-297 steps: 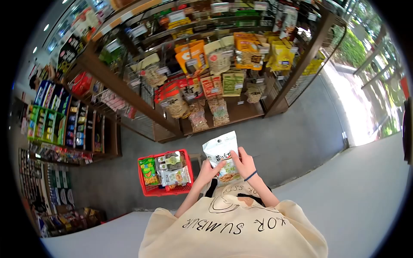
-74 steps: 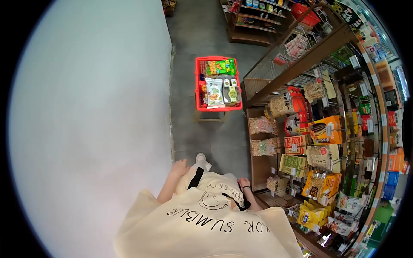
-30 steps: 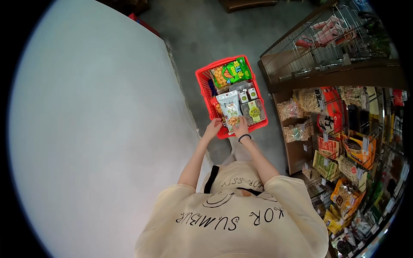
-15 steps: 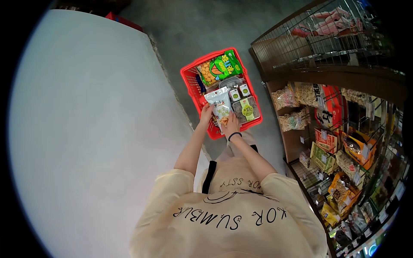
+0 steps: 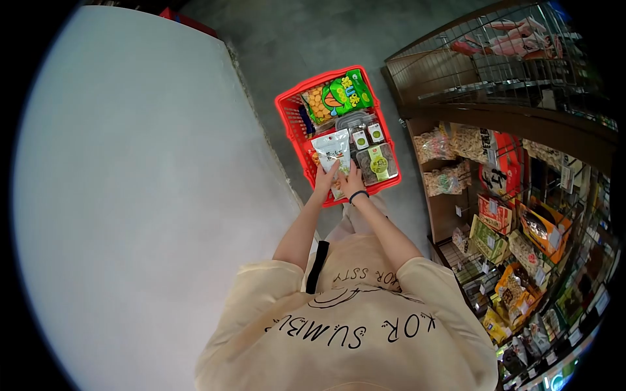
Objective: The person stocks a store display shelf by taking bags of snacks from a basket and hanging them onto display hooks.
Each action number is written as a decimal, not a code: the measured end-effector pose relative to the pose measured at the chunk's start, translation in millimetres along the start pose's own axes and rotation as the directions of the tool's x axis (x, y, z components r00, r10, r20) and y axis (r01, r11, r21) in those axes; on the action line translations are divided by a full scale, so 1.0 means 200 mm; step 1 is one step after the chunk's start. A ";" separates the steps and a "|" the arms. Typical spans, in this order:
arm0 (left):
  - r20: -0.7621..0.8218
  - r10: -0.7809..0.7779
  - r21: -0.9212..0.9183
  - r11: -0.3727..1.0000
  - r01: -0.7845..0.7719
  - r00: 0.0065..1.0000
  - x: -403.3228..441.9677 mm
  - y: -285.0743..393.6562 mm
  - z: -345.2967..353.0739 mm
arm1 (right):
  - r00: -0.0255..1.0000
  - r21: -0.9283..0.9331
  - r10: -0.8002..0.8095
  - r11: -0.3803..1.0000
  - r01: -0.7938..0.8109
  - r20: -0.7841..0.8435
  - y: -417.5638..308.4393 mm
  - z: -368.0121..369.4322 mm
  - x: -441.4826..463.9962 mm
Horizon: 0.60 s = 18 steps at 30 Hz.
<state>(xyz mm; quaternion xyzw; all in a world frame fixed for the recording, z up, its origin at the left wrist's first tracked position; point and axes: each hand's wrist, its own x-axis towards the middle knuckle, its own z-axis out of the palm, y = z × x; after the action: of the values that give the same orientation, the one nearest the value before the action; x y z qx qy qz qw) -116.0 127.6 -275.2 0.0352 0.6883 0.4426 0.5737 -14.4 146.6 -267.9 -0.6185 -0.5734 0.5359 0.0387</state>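
A white snack bag [image 5: 334, 149] lies in the near-left part of a red shopping basket [image 5: 301, 151]. My left hand [image 5: 326, 178] grips the bag's lower left part, fingers pointing up across its front. On the lower right side my right hand [image 5: 353, 182], with a dark band at the wrist, holds the same bag. The fingers partly cover the bag's lower end. Beside it in the basket sit a clear box with a green label [image 5: 378, 165] and two small packs with white labels [image 5: 367, 137]. A green snack bag [image 5: 344, 94] fills the far end.
To the right stand store shelves [image 5: 417, 225] stacked with bagged snacks [image 5: 432, 146] and a red package [image 5: 502, 163]. A wire rack [image 5: 469, 72] rises at the upper right. A large pale surface [image 5: 150, 195] covers the left. Grey floor [image 5: 280, 42] shows around the basket.
My left hand has slid from the bag's left edge toward its lower middle, closer to my right hand. The basket appears slightly farther right and up in view.
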 end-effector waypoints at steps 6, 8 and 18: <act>-0.028 0.138 0.065 0.989 -0.136 0.990 0.02 -0.08 -0.07 | 0.998 0.004 -0.051 0.999 0.051 -0.023 0.00 -0.01 -0.01; -0.022 0.185 0.102 0.978 -0.182 0.983 0.00 -0.08 -0.10 | 0.998 0.099 -0.056 0.993 0.060 -0.037 -0.03 -0.04 -0.02; 0.075 0.308 0.042 0.949 -0.311 0.948 -0.33 0.16 -0.10 | 0.985 0.168 -0.169 0.972 0.163 0.024 -0.04 -0.08 -0.16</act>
<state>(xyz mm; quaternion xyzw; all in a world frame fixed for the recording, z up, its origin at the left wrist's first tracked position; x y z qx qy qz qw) -124.2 98.0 -205.4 0.1729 0.6658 0.5073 0.5191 -0.5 134.0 -236.8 -0.5527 -0.5773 0.5882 0.1238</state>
